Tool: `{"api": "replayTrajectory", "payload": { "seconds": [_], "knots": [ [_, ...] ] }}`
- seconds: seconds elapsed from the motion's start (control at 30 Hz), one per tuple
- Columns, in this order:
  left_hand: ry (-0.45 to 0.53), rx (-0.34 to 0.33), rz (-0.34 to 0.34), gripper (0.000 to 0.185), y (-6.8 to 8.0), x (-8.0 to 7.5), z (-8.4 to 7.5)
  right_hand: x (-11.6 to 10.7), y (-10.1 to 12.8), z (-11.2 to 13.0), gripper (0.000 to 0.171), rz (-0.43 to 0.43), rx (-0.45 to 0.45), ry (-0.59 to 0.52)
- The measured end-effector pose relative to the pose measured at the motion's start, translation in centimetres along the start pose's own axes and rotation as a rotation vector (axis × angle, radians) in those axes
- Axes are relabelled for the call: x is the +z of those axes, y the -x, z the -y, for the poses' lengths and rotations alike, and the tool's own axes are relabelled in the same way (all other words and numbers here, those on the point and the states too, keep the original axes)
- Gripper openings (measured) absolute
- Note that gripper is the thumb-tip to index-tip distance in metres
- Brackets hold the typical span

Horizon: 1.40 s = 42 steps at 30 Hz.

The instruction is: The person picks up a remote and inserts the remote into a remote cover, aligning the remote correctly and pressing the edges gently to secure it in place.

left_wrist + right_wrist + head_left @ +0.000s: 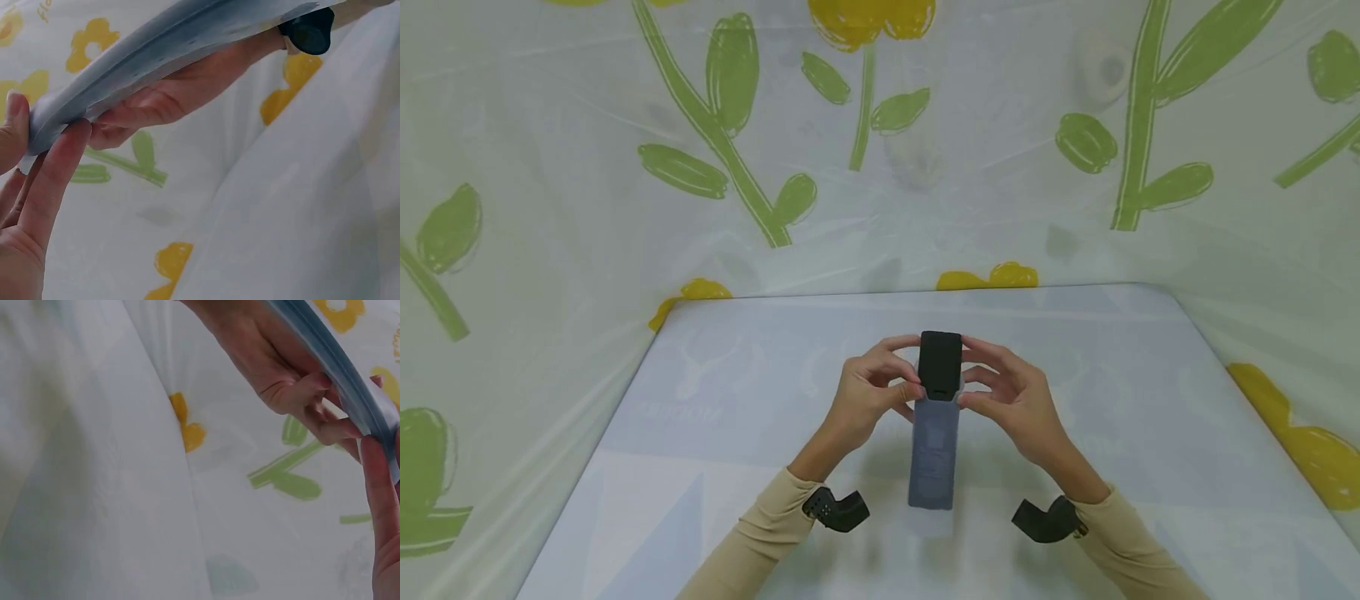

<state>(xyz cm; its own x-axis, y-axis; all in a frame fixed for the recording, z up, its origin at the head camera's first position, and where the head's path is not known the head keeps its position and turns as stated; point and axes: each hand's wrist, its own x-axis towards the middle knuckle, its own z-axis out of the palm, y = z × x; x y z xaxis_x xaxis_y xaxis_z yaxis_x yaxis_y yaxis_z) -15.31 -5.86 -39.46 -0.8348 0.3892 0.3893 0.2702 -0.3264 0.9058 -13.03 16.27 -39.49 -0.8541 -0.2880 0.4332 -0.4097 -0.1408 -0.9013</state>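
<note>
Under both hands, a pale blue-white table top [715,433] with faint, washed-out printed shapes. Beyond and on either side of the hands, draped translucent sheeting [550,208] printed with green stems, green leaves and yellow flowers, closing in the space like walls.

Between the hands, held above the table: a slim grey-blue pouch [933,454], long and narrow, hanging down toward the wrists. Poking out of its far end, a black rectangular object [940,364], partly inside the pouch mouth, upper part showing. Rest of the contents hidden.

Left hand [868,396] curled, fingertips pinching the pouch's left edge just at the mouth. Right hand [1011,400] curled too, thumb and fingers gripping the right edge at the same height. From the left wrist view, pouch [156,50] seen edge-on, thumb and fingers [56,169] clamped on its end.

Faint markings on the pouch face and on the table left of the hands, too blurred to read.

Black wrist mounts [837,508] at both beige sleeves [760,533].
</note>
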Motion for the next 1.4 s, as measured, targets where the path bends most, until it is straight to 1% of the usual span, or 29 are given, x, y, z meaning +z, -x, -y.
{"api": "replayTrajectory", "payload": {
  "seconds": [0.1,0.17,0.3,0.47,0.53,0.7,0.83,1.0,1.1,1.27,1.33,1.4],
  "knots": [
    [-0.033,0.024,0.036,0.032,0.0,-0.1,-0.2,0.0,0.0,-0.1,0.064,0.005,0.004,0.018],
    [-0.049,0.036,0.047,0.029,-0.1,-0.2,-0.3,0.0,0.0,-0.1,0.066,0.008,0.003,0.024],
    [-0.082,0.052,0.049,0.024,0.0,-0.3,-0.3,0.1,-0.1,-0.4,0.069,0.016,0.004,0.023],
    [-0.06,0.071,0.033,0.026,0.1,-0.3,0.0,0.0,0.0,-0.7,0.066,0.022,0.037,0.037],
    [-0.051,0.069,0.018,0.028,0.2,-0.3,0.1,0.0,0.0,-0.8,0.065,0.026,0.057,0.039],
    [-0.034,0.041,-0.016,0.033,0.5,-0.3,0.6,0.1,0.1,-1.0,0.064,0.026,0.071,0.031],
    [-0.021,0.025,-0.034,0.036,0.5,-0.2,0.8,0.1,0.0,-1.1,0.063,0.02,0.04,0.038],
    [-0.022,0.029,-0.036,0.04,0.5,-0.1,0.9,0.1,0.0,-1.0,0.06,0.015,0.02,0.035],
    [-0.033,0.018,-0.048,0.034,0.5,0.0,0.8,0.0,-0.1,-0.9,0.059,0.018,0.017,0.049],
    [-0.037,-0.055,-0.081,0.015,0.1,0.2,0.7,-0.1,-0.2,-0.7,0.064,0.017,0.005,0.069],
    [-0.017,-0.078,-0.078,0.012,0.1,0.3,0.6,-0.3,0.0,-0.6,0.063,0.004,0.003,0.073],
    [0.006,-0.087,-0.063,0.016,0.1,0.4,0.5,-0.3,0.2,-0.5,0.057,-0.014,-0.011,0.071]
  ]
}}
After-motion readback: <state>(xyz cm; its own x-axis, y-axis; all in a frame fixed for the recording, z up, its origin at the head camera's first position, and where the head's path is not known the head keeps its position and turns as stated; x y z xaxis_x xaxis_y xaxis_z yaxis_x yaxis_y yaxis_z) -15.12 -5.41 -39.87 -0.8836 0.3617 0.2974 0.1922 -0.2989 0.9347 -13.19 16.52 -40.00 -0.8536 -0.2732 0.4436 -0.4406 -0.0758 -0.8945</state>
